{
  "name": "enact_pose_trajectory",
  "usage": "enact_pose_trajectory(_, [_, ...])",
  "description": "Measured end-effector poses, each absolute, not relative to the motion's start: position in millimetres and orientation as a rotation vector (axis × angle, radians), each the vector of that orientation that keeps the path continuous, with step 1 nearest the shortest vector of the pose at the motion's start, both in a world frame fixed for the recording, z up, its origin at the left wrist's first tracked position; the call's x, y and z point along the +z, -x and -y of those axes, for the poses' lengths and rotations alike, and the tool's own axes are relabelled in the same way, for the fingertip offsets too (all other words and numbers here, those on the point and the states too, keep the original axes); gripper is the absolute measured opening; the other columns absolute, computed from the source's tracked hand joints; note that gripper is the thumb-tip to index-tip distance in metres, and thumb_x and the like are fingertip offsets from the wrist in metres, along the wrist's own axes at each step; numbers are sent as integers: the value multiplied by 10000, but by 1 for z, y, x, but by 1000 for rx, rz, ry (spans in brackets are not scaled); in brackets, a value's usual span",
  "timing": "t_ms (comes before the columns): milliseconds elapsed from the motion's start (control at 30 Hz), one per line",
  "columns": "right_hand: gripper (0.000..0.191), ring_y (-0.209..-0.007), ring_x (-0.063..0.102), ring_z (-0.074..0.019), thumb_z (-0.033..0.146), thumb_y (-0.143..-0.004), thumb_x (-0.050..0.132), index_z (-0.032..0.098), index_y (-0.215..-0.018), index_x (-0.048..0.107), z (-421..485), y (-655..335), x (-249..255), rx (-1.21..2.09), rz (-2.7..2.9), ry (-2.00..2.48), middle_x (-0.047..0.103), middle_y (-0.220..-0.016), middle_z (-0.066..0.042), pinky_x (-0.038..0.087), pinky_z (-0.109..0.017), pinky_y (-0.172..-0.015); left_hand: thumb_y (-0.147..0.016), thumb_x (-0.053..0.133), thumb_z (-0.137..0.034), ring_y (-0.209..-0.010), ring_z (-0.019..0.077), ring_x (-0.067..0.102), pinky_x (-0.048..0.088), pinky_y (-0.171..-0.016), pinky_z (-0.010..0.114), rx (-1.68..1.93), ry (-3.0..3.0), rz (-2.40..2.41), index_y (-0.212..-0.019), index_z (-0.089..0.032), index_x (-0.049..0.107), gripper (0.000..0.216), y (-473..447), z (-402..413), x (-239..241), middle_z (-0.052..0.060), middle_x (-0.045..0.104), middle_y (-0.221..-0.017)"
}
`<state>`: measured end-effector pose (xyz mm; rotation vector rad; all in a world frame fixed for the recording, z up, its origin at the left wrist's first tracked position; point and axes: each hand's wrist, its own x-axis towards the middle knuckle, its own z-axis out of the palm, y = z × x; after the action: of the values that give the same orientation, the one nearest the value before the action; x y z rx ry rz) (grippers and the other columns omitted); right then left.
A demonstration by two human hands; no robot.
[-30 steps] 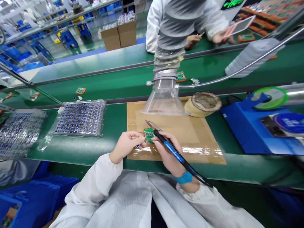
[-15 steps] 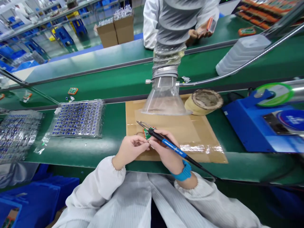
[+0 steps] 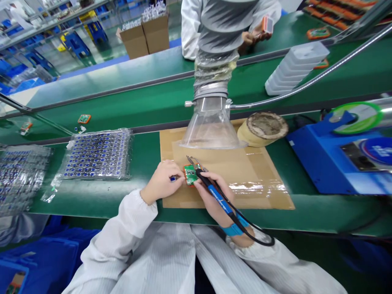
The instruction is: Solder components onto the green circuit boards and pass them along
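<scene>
A small green circuit board [image 3: 190, 174] lies between my two hands over a taped cardboard mat [image 3: 245, 171]. My left hand [image 3: 162, 180] is closed, its fingertips pinching a tiny blue part [image 3: 173, 178] beside the board's left edge. My right hand [image 3: 211, 194] is closed on a blue-and-black soldering iron [image 3: 218, 195], and its fingers also touch the board's right side. The iron's metal tip [image 3: 191, 160] points up and left just above the board. Its black cable loops back past my blue wrist strap [image 3: 232, 228].
A clear fume-extraction hood [image 3: 211, 124] hangs over the mat's far edge, beside a round sponge holder [image 3: 263, 130]. Trays of blue parts [image 3: 98, 154] sit to the left, blue equipment [image 3: 337, 161] to the right. Across the belt stands a person in a white coat [image 3: 226, 20].
The board has come down from my raised fingertips toward the mat and now shows face-up. My left hand shifted slightly left with the blue part. The iron's handle tilted steeper.
</scene>
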<state>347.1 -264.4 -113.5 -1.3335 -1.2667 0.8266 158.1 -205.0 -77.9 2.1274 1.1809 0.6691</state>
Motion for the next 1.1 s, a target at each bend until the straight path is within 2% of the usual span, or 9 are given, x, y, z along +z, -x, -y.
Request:
enact_pose_trajectory(200, [242,-954,762,-245,404,-897,737,250,-1083,727,272,-364,-115,599,1315,1381,779,-1070,-75,646,-385,-844,-903,627,-229,-938,220,556,400,-852,398,388,-2336,-1250,-740,-188,695,181,-154,188,-80,62,657,-912])
enact_pose_trajectory(333, [211,-923,760,-247,389,-916,699,250,-1072,733,283,-380,-119,540,1335,1404,779,-1014,-76,635,-398,-832,-908,600,-212,-892,203,543,425,-853,373,399,-2311,-1168,-738,-177,686,194,-152,183,-81,69,629,-919])
enact_pose_trajectory(467, [150,-826,748,-230,354,-920,678,248,-1014,728,289,-388,-126,534,1344,1391,763,-908,-59,617,-387,-772,-913,586,-202,-903,202,571,425,-860,367,326,-2280,-1061,-773,-178,693,178,-151,176,-79,70,676,-964])
enact_pose_trajectory(600, [103,-799,736,-217,331,-908,686,255,-968,722,286,-384,-124,535,1383,1369,754,-888,-49,610,-360,-732,-909,588,-190,-935,201,595,409,-880,362,285,-2280,-997,-774,-182,681,164,-152,171,-77,60,703,-980])
enact_pose_trajectory(800, [86,-785,725,-214,297,-900,690,260,-973,718,284,-383,-123,555,1388,1357,750,-889,-47,598,-343,-685,-929,590,-200,-907,195,578,362,-842,353,262,-2299,-975,-806,-187,672,149,-152,171,-80,37,706,-874])
enact_pose_trajectory(1100, [76,-800,726,-221,290,-894,699,262,-962,719,285,-386,-126,544,1383,1371,750,-893,-47,596,-354,-708,-925,579,-206,-862,200,561,345,-815,354,265,-2312,-1014,-820,-184,670,140,-155,172,-82,29,689,-801])
